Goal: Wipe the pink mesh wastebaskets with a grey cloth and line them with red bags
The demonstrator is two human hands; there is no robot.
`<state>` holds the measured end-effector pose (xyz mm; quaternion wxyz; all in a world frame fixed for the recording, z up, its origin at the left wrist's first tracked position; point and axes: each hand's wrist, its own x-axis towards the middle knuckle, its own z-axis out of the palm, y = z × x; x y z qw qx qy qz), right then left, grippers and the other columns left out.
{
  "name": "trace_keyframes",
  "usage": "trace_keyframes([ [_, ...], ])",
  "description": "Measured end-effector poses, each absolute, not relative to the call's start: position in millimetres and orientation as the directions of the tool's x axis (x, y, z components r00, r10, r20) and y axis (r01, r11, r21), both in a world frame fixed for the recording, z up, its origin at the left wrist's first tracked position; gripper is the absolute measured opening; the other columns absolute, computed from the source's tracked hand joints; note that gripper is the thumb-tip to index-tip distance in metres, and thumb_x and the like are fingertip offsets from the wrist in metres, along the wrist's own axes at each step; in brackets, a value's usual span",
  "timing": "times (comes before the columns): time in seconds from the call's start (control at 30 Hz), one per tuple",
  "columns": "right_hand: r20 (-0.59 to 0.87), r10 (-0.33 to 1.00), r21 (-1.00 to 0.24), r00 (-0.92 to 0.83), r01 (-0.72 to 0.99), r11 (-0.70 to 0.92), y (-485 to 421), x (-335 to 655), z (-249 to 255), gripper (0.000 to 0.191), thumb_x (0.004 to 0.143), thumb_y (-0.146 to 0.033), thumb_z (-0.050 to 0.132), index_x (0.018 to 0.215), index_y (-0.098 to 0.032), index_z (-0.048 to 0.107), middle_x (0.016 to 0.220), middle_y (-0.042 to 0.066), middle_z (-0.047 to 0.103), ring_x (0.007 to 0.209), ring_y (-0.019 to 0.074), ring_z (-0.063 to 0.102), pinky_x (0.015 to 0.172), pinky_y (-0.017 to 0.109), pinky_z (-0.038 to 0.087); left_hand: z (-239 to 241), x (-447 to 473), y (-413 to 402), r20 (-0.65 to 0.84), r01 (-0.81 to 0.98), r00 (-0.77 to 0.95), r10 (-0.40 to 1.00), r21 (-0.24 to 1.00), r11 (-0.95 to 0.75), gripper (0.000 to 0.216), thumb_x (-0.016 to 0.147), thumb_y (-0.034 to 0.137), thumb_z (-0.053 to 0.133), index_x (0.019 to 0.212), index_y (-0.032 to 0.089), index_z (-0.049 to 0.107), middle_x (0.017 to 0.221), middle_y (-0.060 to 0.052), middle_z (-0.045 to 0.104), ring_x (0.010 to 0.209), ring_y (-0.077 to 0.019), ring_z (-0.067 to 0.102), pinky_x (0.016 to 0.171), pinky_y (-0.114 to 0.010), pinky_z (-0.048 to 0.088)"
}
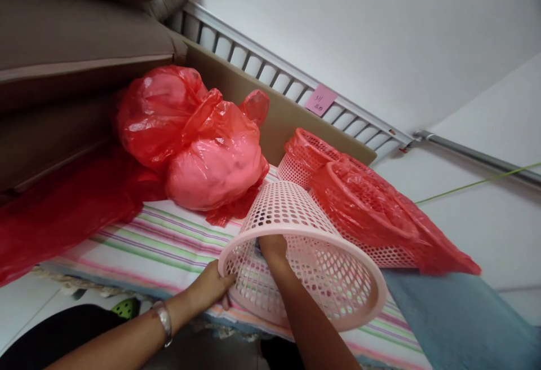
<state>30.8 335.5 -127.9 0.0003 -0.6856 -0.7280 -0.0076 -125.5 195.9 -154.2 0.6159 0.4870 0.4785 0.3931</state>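
Observation:
A pale pink perforated plastic basket (291, 206) lies tilted on its side, its wide mouth facing me. My left hand (217, 285) is closed on the left of its rim, thumb at the inside edge. Reaching through the mouth, my right hand (274, 246) is inside the basket near the upper left wall. Its fingers look curled, and a small bluish-grey bit shows beside them; what it is I cannot make out. Behind the basket, more pink baskets (291, 170) stand partly covered by red plastic bags (359, 201).
Two full, knotted red plastic bags (215, 161) sit on the striped sheet (169, 240). Loose red plastic (67, 206) spreads at left. A slatted rail (274, 76) with a pink note (320, 100) runs behind. Brown padded furniture (84, 26) rises at left; blue fabric (456, 313) lies at right.

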Motion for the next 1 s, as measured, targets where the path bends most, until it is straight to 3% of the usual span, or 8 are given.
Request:
trace_keyframes([
  [0.2, 0.020, 0.990, 0.063, -0.140, 0.988, 0.139, 247.6, 37.4, -134.0, 0.049, 0.089, -0.030, 0.041, 0.134, -0.012, 0.047, 0.116, 0.020, 0.059, 0.096, 0.0293, 0.063, 0.081, 0.037, 0.048, -158.8, -118.2, 196.6, -0.178, -0.051, 0.206, 0.962, 0.980, 0.192, 0.032, 0.079, 0.042, 0.050, 0.087, 0.012, 0.058, 0.044, 0.001, 0.056, 0.035, -0.0154, 0.058, 0.034, -0.019, 0.039],
  [0.4, -0.039, 0.963, 0.067, -0.267, 0.961, 0.269, 173.4, 55.5, -138.6, 0.053, 0.086, -0.026, 0.044, 0.139, -0.021, 0.040, 0.112, 0.013, 0.062, 0.094, 0.0254, 0.063, 0.082, 0.035, 0.048, -149.2, -115.0, 193.5, -0.215, 0.078, 0.183, 0.959, 0.976, 0.204, 0.036, 0.080, 0.045, 0.044, 0.080, 0.012, 0.059, 0.040, 0.002, 0.052, 0.033, -0.0150, 0.052, 0.035, -0.022, 0.038],
  [0.57, -0.001, 0.984, 0.116, -0.181, 0.977, 0.180, 221.0, 44.8, -126.0, 0.050, 0.088, -0.033, 0.043, 0.136, -0.019, 0.045, 0.106, 0.014, 0.065, 0.089, 0.0263, 0.063, 0.078, 0.036, 0.048, -132.9, -125.1, 198.2, 0.031, 0.232, 0.120, 0.992, 0.971, -0.058, 0.023, 0.075, 0.021, 0.046, 0.083, 0.013, 0.066, 0.076, -0.006, 0.071, 0.071, -0.0195, 0.064, 0.064, -0.026, 0.047],
  [0.7, -0.029, 0.999, 0.040, -0.042, 0.998, 0.044, 292.4, 32.5, -116.5, 0.043, 0.091, -0.037, 0.035, 0.124, -0.019, 0.056, 0.112, 0.015, 0.064, 0.097, 0.0269, 0.062, 0.082, 0.037, 0.046, -120.7, -136.6, 201.7, 0.040, 0.353, 0.088, 0.995, 0.933, -0.069, 0.025, 0.078, 0.023, 0.045, 0.078, 0.013, 0.068, 0.071, -0.006, 0.070, 0.068, -0.0202, 0.062, 0.061, -0.026, 0.045],
  [0.9, -0.057, 0.998, 0.003, -0.020, 1.000, 0.020, 351.8, 32.6, -122.6, 0.045, 0.093, -0.033, 0.028, 0.128, -0.020, 0.052, 0.128, 0.014, 0.056, 0.112, 0.0278, 0.055, 0.090, 0.039, 0.043, -121.3, -144.1, 198.4, 0.007, 0.151, 0.090, 0.996, 0.988, -0.021, 0.025, 0.075, 0.029, 0.054, 0.089, 0.012, 0.067, 0.085, -0.009, 0.073, 0.079, -0.0231, 0.065, 0.069, -0.029, 0.049],
  [1.0, -0.046, 0.998, 0.010, -0.040, 0.999, 0.040, 353.8, 33.4, -125.2, 0.045, 0.094, -0.032, 0.028, 0.132, -0.022, 0.048, 0.132, 0.012, 0.052, 0.117, 0.0265, 0.052, 0.092, 0.037, 0.041, -138.3, -138.2, 195.0, -0.156, 0.031, 0.208, 0.966, 0.988, 0.153, 0.034, 0.076, 0.034, 0.054, 0.098, 0.009, 0.060, 0.064, -0.006, 0.070, 0.055, -0.0196, 0.065, 0.051, -0.026, 0.048],
])
